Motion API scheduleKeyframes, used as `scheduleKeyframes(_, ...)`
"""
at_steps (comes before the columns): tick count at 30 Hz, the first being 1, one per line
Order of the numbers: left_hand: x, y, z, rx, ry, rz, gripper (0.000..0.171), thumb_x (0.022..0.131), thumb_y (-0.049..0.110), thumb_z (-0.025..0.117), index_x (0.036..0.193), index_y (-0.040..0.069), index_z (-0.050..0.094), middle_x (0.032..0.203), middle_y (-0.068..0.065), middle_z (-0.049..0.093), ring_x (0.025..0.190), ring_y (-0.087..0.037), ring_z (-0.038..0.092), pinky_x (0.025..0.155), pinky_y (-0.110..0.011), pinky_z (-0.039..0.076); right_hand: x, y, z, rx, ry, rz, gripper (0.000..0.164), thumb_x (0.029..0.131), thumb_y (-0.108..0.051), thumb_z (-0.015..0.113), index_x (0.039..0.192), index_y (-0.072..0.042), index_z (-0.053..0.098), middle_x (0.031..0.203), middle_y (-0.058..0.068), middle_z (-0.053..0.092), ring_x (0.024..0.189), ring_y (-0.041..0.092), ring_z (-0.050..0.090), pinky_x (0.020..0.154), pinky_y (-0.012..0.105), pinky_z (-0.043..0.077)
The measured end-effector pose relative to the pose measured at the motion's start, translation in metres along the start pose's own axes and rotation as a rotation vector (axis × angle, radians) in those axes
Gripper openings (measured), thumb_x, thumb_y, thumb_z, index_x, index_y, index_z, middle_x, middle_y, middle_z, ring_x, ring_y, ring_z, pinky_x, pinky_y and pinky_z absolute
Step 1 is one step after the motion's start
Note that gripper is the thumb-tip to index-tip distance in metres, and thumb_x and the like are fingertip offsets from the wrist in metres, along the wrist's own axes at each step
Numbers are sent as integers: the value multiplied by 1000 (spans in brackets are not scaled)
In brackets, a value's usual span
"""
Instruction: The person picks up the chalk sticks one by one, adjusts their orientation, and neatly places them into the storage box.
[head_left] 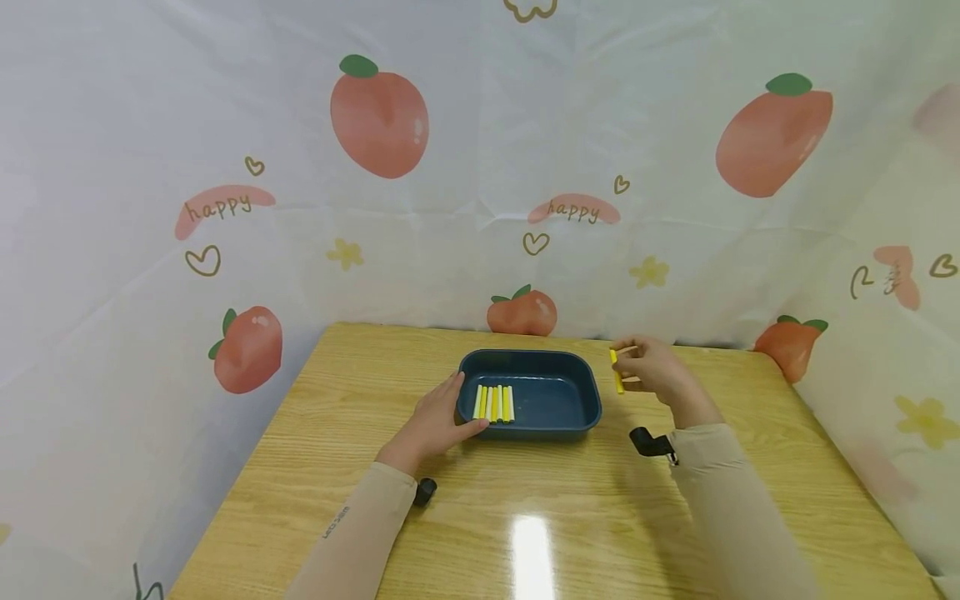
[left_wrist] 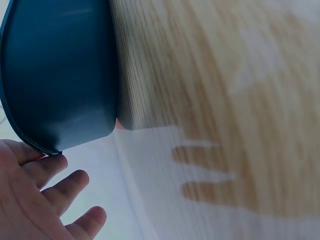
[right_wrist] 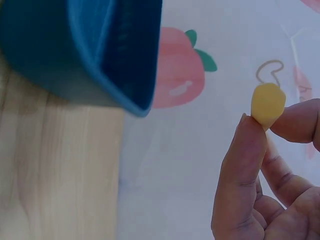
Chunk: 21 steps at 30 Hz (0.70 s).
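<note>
A dark blue rectangular bin (head_left: 551, 404) sits on the wooden table. Side by side in its left end lie several white and yellow chalk sticks (head_left: 494, 403). My left hand (head_left: 432, 421) rests against the bin's left end, its thumb at the front rim; in the left wrist view its fingertips touch the rim with the fingers spread. To the right of the bin, above the table, my right hand (head_left: 654, 367) pinches a yellow chalk stick (head_left: 617, 372) between thumb and fingers. The stick stands roughly upright, its end (right_wrist: 268, 101) facing the right wrist camera.
The wooden table (head_left: 360, 367) reaches back to a white cloth (head_left: 465, 250) printed with peaches, hearts and words. Black wrist cameras sit by the left cuff (head_left: 425, 492) and the right cuff (head_left: 649, 442). Light glares on the table's front part.
</note>
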<state>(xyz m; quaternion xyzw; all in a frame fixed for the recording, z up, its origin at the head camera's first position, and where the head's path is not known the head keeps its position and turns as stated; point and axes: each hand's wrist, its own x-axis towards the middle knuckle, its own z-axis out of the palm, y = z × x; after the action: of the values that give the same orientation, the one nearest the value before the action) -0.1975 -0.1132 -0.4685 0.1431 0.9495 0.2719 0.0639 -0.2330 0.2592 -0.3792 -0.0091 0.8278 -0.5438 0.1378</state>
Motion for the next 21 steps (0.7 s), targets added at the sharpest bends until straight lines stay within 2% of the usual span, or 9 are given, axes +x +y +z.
scheduleKeyframes(14,0,0,0,4,-3,0,105,88,67,62,161,8,15,166,-9,17,152,-31,18,119,-55,20,10,-18,25,66,-4,-17,39,97,0,57,135,3,47,104,9,56,81,19,56,76,34,56)
scheduleKeyframes(21,0,0,0,4,-5,1,104,89,66,62,161,8,15,166,-9,17,152,-30,18,120,-55,19,14,-22,41,88,-27,-25,41,97,0,57,136,5,45,107,11,56,83,19,56,82,40,56)
